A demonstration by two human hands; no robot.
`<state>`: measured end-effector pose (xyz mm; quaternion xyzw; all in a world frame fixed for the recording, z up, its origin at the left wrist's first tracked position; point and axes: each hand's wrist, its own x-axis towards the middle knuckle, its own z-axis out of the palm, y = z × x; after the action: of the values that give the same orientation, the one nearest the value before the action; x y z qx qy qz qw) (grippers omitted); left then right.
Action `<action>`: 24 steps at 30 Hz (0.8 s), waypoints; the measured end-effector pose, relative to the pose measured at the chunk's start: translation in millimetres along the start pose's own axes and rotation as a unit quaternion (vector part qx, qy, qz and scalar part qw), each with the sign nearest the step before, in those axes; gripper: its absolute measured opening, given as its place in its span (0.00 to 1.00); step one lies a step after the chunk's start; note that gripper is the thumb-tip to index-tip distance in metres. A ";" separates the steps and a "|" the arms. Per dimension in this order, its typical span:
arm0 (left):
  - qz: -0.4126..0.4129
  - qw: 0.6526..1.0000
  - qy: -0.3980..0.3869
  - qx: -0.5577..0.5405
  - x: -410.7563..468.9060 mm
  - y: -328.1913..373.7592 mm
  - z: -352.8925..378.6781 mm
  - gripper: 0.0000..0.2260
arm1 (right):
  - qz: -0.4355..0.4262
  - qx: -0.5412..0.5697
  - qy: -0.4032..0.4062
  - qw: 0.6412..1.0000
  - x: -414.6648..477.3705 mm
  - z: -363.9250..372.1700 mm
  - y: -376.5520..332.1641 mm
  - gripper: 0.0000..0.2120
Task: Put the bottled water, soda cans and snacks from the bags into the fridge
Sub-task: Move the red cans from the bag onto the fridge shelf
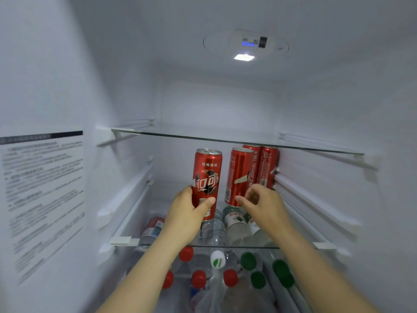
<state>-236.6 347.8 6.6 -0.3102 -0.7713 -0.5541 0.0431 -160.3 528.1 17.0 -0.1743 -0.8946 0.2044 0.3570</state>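
While the left grip (pixel 187 206) clasps a slim red soda can (pixel 206 175), the right grip (pixel 264 206) cannot be read

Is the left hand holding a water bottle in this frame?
No: the left hand grips a red soda can upright, while the water bottles sit under the glass shelf.

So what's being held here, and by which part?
The left hand grips a red cola can around its lower half. The right hand is at the base of a second can; any grip there cannot be told.
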 end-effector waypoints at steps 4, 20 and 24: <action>-0.001 1.000 0.005 0.002 0.1 -1.1 0.2 0.21 | -0.041 -0.023 -0.064 0.997 7.6 3.0 -3.4 0.07; 0.006 1.000 -0.012 -0.024 -4.1 4.3 -7.0 0.19 | 0.000 -0.019 -0.131 0.991 54.3 31.8 11.7 0.14; 0.009 0.999 -0.008 -0.029 -4.5 4.1 -6.2 0.17 | 0.004 -0.026 -0.154 0.988 53.4 33.0 16.5 0.25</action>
<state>-232.6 341.2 10.5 -0.3232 -0.7520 -0.5736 0.0328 -217.6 558.7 17.4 -0.1537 -0.9432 0.2070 0.2097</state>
